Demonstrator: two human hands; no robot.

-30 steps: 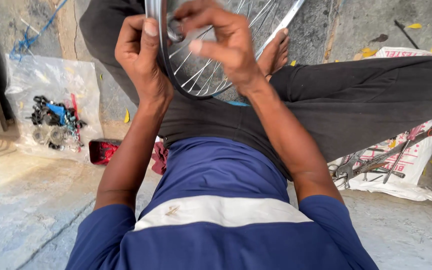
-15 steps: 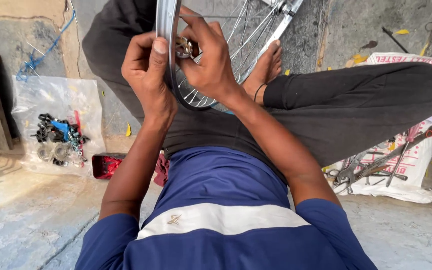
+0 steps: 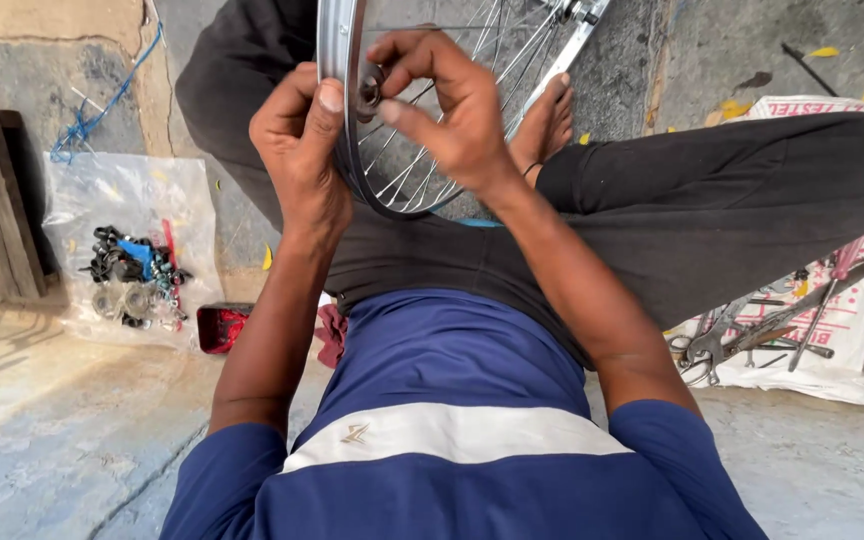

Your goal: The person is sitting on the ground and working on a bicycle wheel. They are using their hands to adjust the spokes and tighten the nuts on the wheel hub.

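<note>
While the left hand (image 3: 297, 150) wraps the metal wheel rim (image 3: 337, 90) from the nine o'clock side, its thumb lies pressed flat on the rim's outer face and its other fingers curl behind, clenched on the metal. At three o'clock of that grip, the right hand (image 3: 452, 105) pinches a small dark round tool (image 3: 367, 92) against the rim's inner edge, thumb and forefinger closed on it, the remaining fingers loosely bent. What sort of tool it is I cannot tell; the fingers cover most of it. Spokes (image 3: 432, 170) fan down toward six o'clock, above the dark trousers (image 3: 712, 200). The wheel's upper part is cut off at twelve o'clock. At nine o'clock a clear plastic bag of small parts (image 3: 132, 265) lies on the floor, and at four o'clock spanners (image 3: 752, 335) rest on a white sack (image 3: 832, 340).
</note>
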